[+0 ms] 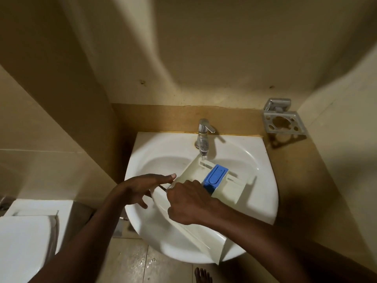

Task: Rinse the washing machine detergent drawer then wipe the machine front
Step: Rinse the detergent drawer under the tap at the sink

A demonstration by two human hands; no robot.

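Drawer (229, 190) lies tilted across the sink (142, 160), its far end under the tap (204, 131), blue insert (216, 176) facing up. Right hand (189, 203) grips its middle, fingers curled over the edge. Left hand (138, 188) has fingers straight and spread, with the index tip at the drawer's left side.
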